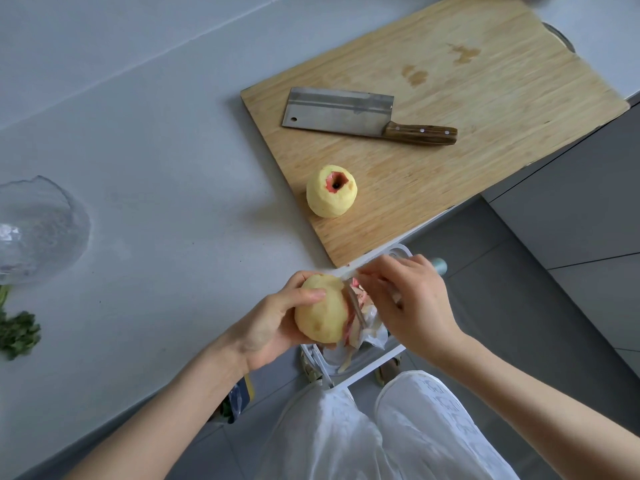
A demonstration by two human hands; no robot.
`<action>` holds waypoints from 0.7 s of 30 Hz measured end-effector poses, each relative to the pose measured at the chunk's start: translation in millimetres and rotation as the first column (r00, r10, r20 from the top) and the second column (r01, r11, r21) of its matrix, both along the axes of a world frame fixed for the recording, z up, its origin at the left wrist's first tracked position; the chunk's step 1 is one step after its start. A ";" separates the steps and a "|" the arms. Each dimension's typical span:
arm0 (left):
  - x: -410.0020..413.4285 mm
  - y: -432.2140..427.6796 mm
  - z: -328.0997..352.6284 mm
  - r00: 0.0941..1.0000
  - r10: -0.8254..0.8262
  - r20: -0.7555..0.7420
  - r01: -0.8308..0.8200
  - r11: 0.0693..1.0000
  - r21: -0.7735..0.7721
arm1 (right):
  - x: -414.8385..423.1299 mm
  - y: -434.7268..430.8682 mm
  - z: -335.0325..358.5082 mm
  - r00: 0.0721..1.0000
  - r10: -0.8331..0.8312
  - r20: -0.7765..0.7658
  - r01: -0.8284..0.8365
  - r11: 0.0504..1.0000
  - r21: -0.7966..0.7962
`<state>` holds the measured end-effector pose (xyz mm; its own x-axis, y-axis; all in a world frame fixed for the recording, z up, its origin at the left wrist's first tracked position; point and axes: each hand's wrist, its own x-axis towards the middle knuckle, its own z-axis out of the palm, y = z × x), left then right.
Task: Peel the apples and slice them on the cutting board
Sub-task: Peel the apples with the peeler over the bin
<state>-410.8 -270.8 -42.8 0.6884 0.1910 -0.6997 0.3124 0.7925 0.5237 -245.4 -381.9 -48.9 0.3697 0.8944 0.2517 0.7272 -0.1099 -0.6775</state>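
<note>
Head-worn, steeply down over counter (166,188) (close)

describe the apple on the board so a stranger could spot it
Find the wooden cutting board on the grey counter. Below the cleaver sits a peeled apple. Unlike the hand-held apple, it lies untouched, red skin ringing its hollow.

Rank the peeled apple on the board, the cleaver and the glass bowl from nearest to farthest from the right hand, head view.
From the right hand:
1. Peeled apple, on the cutting board's near corner.
2. Cleaver, farther back on the board.
3. Glass bowl, far left on the counter.
</note>
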 end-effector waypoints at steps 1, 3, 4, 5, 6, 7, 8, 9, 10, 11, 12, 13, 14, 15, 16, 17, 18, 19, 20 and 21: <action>0.8 -0.8 -0.1 1.000 -0.024 -0.005 0.025 0.999 0.029 | -0.5 4.1 4.5 0.995 0.052 0.087 -0.055 0.998 0.039; 3.6 -3.3 3.5 0.997 -0.080 -0.008 0.080 0.992 0.100 | -0.3 10.9 9.5 0.970 0.120 0.212 -0.136 0.989 0.062; 5.3 -4.8 6.2 0.994 -0.112 -0.001 0.111 0.984 0.139 | 0.3 13.1 10.5 0.959 0.137 0.249 -0.159 0.985 0.069; 7.0 -6.4 9.8 0.988 -0.153 0.015 0.149 0.975 0.166 | 0.9 14.4 10.7 0.951 0.147 0.272 -0.174 0.981 0.080; 8.3 -7.6 11.6 0.982 -0.186 0.032 0.177 0.968 0.177 | 1.0 15.5 11.4 0.946 0.155 0.285 -0.188 0.978 0.093; 8.7 -8.4 12.1 0.979 -0.200 0.038 0.190 0.965 0.183 | 0.5 16.0 12.0 0.944 0.162 0.289 -0.198 0.975 0.103; 8.0 -9.2 11.1 0.979 -0.201 0.033 0.192 0.963 0.188 | 0.2 16.1 11.9 0.946 0.163 0.280 -0.201 0.973 0.113; 7.4 -9.1 9.2 0.981 -0.193 0.017 0.186 0.963 0.195 | 0.4 15.7 11.3 0.953 0.162 0.258 -0.197 0.973 0.117; 6.0 -8.5 5.9 0.984 -0.179 -0.002 0.176 0.966 0.192 | 0.8 15.0 10.1 0.962 0.158 0.224 -0.186 0.976 0.113; 4.6 -7.8 3.6 0.985 -0.170 -0.016 0.170 0.969 0.180 | 1.7 13.6 8.8 0.972 0.151 0.182 -0.171 0.980 0.100; 3.3 -7.5 1.9 0.987 -0.161 -0.018 0.161 0.973 0.166 | 3.1 11.6 6.3 0.981 0.141 0.134 -0.152 0.985 0.079; 1.7 -7.6 1.6 0.989 -0.145 -0.008 0.145 0.978 0.149 | 4.3 8.9 3.2 0.989 0.124 0.082 -0.129 0.990 0.058; 0.8 -8.0 1.5 0.992 -0.126 0.008 0.124 0.984 0.132 | 5.5 5.9 0.1 0.994 0.106 0.032 -0.107 0.993 0.044; 0.2 -7.9 1.8 0.994 -0.109 0.020 0.106 0.988 0.116 | 6.2 3.3 -2.8 0.996 0.087 -0.009 -0.087 0.995 0.039; -0.3 -7.7 2.0 0.995 -0.097 0.025 0.094 0.989 0.112 | 6.1 1.5 -5.8 0.997 0.073 -0.039 -0.071 0.997 0.035; -0.8 -8.0 2.2 0.996 -0.090 0.028 0.086 0.990 0.115 | 5.5 0.0 -8.5 0.996 0.060 -0.062 -0.058 0.998 0.028; -1.6 -8.7 2.0 0.996 -0.084 0.028 0.080 0.989 0.122 | 4.8 -0.9 -11.1 0.995 0.050 -0.081 -0.048 0.999 0.017; -2.1 -9.2 2.4 0.997 -0.077 0.028 0.072 0.989 0.130 | 4.0 -2.1 -14.1 0.995 0.040 -0.096 -0.040 0.999 -0.001; -2.4 -9.6 3.4 0.997 -0.070 0.037 0.064 0.989 0.134 | 3.8 -4.3 -18.5 0.994 0.032 -0.107 -0.035 0.999 -0.023; -2.8 -10.0 5.1 0.997 -0.056 0.057 0.048 0.991 0.128 | 3.6 -7.6 -24.2 0.994 0.028 -0.106 -0.034 0.998 -0.050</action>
<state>-413.6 -280.8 -37.6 0.7401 0.2380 -0.6290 0.3162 0.7023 0.6378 -241.9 -389.5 -73.0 0.3637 0.9166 0.1658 0.6555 -0.1253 -0.7448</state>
